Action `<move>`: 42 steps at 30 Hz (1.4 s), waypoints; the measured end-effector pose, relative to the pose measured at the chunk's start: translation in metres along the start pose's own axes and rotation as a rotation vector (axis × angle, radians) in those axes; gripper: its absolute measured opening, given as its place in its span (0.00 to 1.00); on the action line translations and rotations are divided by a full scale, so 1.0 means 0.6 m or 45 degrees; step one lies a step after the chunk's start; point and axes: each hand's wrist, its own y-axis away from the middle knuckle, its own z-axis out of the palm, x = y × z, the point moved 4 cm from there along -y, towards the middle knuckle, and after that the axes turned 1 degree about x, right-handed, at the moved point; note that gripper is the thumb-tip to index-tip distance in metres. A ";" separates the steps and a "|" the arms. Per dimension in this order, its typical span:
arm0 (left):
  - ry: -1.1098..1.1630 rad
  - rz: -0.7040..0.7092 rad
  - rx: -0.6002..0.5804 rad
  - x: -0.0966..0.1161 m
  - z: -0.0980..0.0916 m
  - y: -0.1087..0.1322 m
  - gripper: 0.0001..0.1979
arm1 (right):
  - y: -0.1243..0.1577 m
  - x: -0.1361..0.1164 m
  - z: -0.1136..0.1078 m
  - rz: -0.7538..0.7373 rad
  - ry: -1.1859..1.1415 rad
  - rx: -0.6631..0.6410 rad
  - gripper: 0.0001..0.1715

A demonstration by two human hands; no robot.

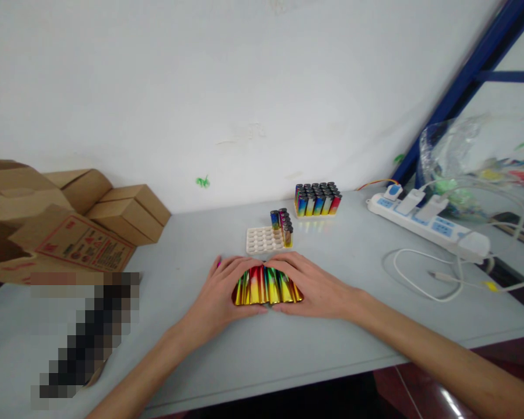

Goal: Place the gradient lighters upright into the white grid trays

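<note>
Both my hands lie on the grey table [332,343], cupped round a row of shiny rainbow-coloured lighters [266,286] lying side by side. My left hand [220,294] presses the row's left end and my right hand [317,288] its right end, fingers curved over the top. Just behind stands a white tray [262,240] with a few upright lighters [284,226] along its right side. Farther back is a full tray of upright lighters [317,199].
Brown cardboard boxes [70,227] are stacked at the left against the white wall. A white power strip [428,224] with plugs and a looped white cable [419,273] lies at the right, beside a clear plastic bag [471,157] and a blue metal frame [467,75].
</note>
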 end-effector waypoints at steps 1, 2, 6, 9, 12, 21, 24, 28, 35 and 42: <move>-0.010 0.011 0.015 0.000 0.000 0.000 0.38 | 0.000 0.000 0.000 -0.003 -0.003 0.003 0.46; -0.020 0.026 0.034 0.000 0.000 0.001 0.39 | -0.001 0.000 0.000 -0.006 -0.005 0.007 0.46; -0.042 0.111 0.109 0.004 -0.004 0.001 0.39 | -0.001 0.003 0.002 -0.025 -0.011 0.021 0.48; -0.058 0.146 0.130 0.006 -0.007 0.001 0.39 | 0.000 0.005 0.003 -0.025 -0.008 0.027 0.49; -0.105 0.184 0.163 0.006 -0.008 0.002 0.39 | 0.000 0.004 0.002 -0.029 -0.001 0.027 0.49; -0.192 0.204 0.223 0.012 -0.005 0.008 0.38 | 0.001 0.002 0.001 -0.059 0.030 0.047 0.50; -0.173 0.173 0.231 0.014 -0.005 0.010 0.37 | 0.002 0.001 0.000 -0.078 0.021 0.059 0.50; -0.106 0.107 0.215 0.015 -0.007 0.012 0.37 | 0.002 -0.001 -0.004 -0.092 -0.010 0.084 0.51; -0.027 0.045 0.189 0.014 -0.007 0.013 0.35 | 0.002 -0.010 -0.017 -0.044 -0.115 0.106 0.43; -0.068 0.040 0.162 0.005 -0.008 0.020 0.37 | 0.008 -0.013 -0.050 -0.001 -0.174 0.177 0.26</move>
